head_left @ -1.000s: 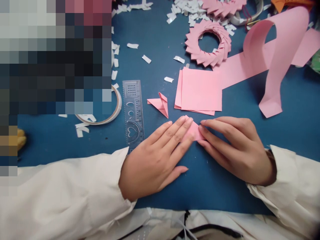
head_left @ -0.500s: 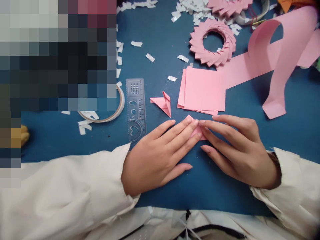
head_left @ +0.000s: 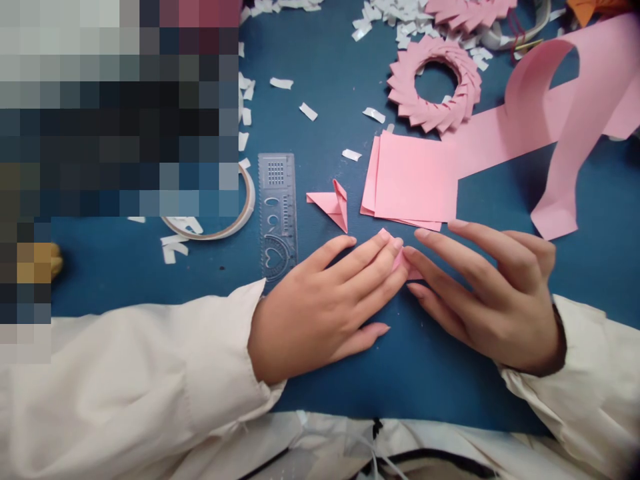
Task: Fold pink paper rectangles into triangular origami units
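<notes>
My left hand (head_left: 320,307) lies over a small folded piece of pink paper (head_left: 414,272), its outstretched fingers pressing it to the table and hiding most of it. My right hand (head_left: 490,293) is at the paper's right side with fingers spread; its lower fingertips are at the paper, though contact is hard to make out. Two upper fingers are raised near the stack of pink paper squares (head_left: 417,177). A folded pink origami piece (head_left: 333,203) rests beyond my left fingers. Left of it lies a clear ruler stencil (head_left: 277,213).
A pink ring of interlocked folded paper (head_left: 400,87) sits behind the squares, with part of another ring (head_left: 473,13) farther back. A long pink paper strip (head_left: 555,153) curls at right. White paper scraps (head_left: 383,20) and a tape roll (head_left: 247,213) lie about. Blurred blocks cover the upper left.
My right hand's upper fingers have lifted and spread apart, shifting right, away from the folded paper. The left hand stays pressed on it. The whole view has shifted slightly.
</notes>
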`<action>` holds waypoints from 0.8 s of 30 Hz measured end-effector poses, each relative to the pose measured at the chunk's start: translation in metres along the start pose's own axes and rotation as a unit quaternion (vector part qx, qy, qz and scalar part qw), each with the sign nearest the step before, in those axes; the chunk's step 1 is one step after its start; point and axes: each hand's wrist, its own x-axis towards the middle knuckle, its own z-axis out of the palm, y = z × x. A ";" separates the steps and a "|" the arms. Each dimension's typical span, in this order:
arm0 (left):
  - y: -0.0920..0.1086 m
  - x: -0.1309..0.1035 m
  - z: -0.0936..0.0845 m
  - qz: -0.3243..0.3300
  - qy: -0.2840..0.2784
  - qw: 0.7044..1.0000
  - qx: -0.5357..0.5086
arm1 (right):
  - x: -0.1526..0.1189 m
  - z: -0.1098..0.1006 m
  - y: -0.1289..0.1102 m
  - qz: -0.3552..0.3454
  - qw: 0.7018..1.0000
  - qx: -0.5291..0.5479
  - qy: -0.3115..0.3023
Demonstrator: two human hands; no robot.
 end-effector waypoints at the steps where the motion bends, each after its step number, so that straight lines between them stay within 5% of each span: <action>1: 0.000 0.000 0.000 0.001 0.000 1.000 -0.001 | 0.001 0.000 0.000 -0.003 1.000 -0.007 -0.003; 18: 0.000 0.001 0.000 0.003 0.005 1.000 -0.020 | 0.003 -0.005 0.001 -0.069 0.995 0.032 0.066; 24: 0.000 -0.007 -0.016 -0.007 0.164 0.982 0.090 | -0.003 -0.001 0.002 -0.049 0.996 0.005 0.071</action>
